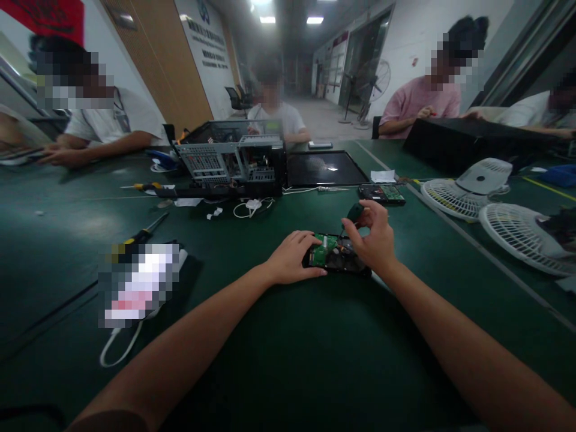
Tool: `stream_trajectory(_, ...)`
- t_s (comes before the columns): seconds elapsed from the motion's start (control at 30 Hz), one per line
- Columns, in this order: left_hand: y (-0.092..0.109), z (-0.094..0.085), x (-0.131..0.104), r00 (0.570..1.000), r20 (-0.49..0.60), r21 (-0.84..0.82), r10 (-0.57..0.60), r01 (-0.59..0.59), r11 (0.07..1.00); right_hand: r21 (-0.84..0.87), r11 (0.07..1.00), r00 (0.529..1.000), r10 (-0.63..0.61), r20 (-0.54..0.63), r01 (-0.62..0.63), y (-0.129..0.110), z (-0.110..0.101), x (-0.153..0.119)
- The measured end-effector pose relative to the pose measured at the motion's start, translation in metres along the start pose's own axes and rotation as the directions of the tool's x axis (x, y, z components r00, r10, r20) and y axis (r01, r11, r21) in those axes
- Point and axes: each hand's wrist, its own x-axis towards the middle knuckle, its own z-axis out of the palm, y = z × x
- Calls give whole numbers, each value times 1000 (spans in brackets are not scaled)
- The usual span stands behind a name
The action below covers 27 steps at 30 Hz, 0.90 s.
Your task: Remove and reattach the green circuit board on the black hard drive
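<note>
A hard drive [338, 261] lies flat on the green table, its green circuit board facing up. My left hand [293, 257] grips its left end, with the thumb along the near edge and the fingers over the far side. Between the fingertips of my right hand [374, 237] is a small screwdriver [355, 212] with a dark green handle. The screwdriver is tilted, its shaft pointing down at the drive's middle; whether the tip touches a screw I cannot tell. My right palm hides the drive's right end.
An opened computer case [229, 159] stands beyond, beside a black panel [326, 168]. A second hard drive [382, 194] lies to the right, near white fan parts [463, 189]. On the left are a phone [141, 285] with a cable and a yellow-black screwdriver [139, 237]. Several people sit around.
</note>
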Motion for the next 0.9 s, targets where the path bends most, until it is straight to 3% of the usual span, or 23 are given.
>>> stream_trajectory(0.23,-4,-2,-1,1000,9,-53,-22,22,998,107,994,1000,-7,21,4,4,-4,-12)
stream_trajectory(0.4,-7,-5,-3,999,38,-88,4,0,996,17,999,996,38,-87,-37,-3,-9,-13)
stream_trajectory(0.5,-7,-5,-4,999,37,-88,0,3,996,1,999,996,32,-88,-32,-7,-9,-13)
stream_trajectory(0.7,-7,-4,-4,999,31,-93,8,-5,996,142,990,998,27,-56,-19,-7,-4,-15)
stream_trajectory(0.9,-6,-5,-4,999,40,-106,5,-1,994,-47,999,995,-16,-98,11,-6,-6,-16)
